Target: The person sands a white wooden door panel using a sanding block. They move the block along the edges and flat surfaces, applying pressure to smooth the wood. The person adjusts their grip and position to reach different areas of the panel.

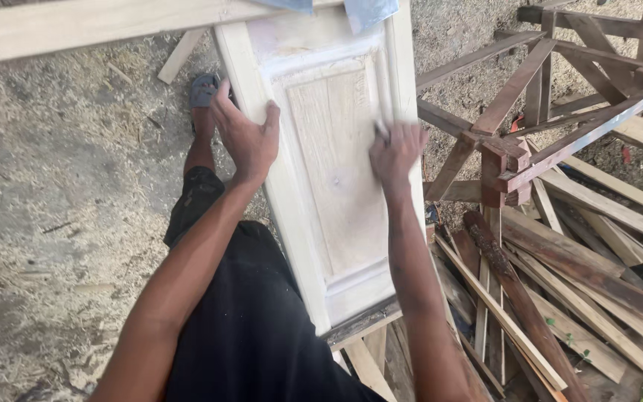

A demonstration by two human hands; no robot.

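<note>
A pale wooden door panel [336,223] with a raised frame and a recessed centre leans in front of me, dusted white. My left hand [245,132] grips the panel's left frame edge, fingers wrapped over it. My right hand [394,155] presses a small folded piece of sandpaper [381,132] against the right inner moulding of the panel. The sandpaper is mostly hidden under my fingers.
A long pale plank [76,26] crosses the top left. A dark reddish wooden frame [530,112] and a heap of loose boards and slats [560,283] lie to the right. Sawdust-covered ground [53,186] spreads to the left, with my sandalled foot [204,93] on it.
</note>
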